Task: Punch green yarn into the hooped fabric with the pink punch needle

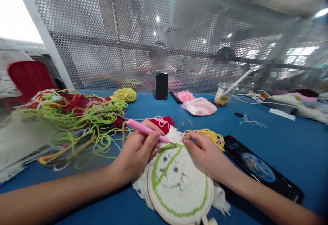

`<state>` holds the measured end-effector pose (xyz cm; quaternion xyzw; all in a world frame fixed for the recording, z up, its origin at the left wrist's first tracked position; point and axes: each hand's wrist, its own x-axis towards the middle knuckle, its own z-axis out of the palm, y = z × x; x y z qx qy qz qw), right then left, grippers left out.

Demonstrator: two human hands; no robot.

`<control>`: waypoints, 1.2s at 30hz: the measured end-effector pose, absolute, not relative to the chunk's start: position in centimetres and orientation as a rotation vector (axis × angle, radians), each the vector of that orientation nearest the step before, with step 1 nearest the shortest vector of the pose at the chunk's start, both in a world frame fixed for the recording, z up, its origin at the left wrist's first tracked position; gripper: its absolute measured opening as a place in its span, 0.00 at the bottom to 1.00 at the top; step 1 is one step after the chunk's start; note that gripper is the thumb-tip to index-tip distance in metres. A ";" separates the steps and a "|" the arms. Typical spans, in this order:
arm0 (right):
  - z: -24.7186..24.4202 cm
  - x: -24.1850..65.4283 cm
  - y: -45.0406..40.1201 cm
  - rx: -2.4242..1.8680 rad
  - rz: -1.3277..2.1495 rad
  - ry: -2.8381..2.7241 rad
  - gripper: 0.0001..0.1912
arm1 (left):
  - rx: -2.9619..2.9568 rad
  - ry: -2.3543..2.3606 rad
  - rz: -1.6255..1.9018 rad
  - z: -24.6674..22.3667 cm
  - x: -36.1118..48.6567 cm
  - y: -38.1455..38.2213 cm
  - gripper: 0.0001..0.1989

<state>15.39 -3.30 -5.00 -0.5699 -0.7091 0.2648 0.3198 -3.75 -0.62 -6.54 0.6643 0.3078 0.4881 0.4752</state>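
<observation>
My left hand [142, 146] is closed around a pink punch needle [143, 128], its metal tip touching the top of the green stitched outline. White cloth [176, 197] is stretched in a round wooden embroidery hoop [149, 194], with dark drawn marks and raised green yarn lines on it. At the hoop's upper right my right hand [201, 149] has its thumb and index finger pinched together near the green stitches. What lies between those fingertips is too small to make out. Green yarn [124, 134] trails by the needle's back end.
Tangled green and red yarn [84, 110] heaps at left, with scissors [66, 151] beside it. A lit phone [261, 168] lies at right. Behind are yellow yarn [208, 136], a pink bag [199, 106], a plastic cup [222, 95], an upright phone [161, 85] and a perforated metal screen [133, 30].
</observation>
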 end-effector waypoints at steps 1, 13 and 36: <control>-5.0 15.4 -3.3 -1.503 0.689 -1.867 0.10 | 1.621 0.743 1.193 -6.6 -3.7 -0.6 0.10; -4.7 15.3 -3.5 -1.521 0.690 -1.863 0.10 | 1.996 0.850 1.108 -6.0 -3.5 -0.6 0.09; -4.5 15.0 -3.4 -1.489 0.664 -1.912 0.10 | 1.638 0.692 1.163 -6.5 -3.5 -0.7 0.10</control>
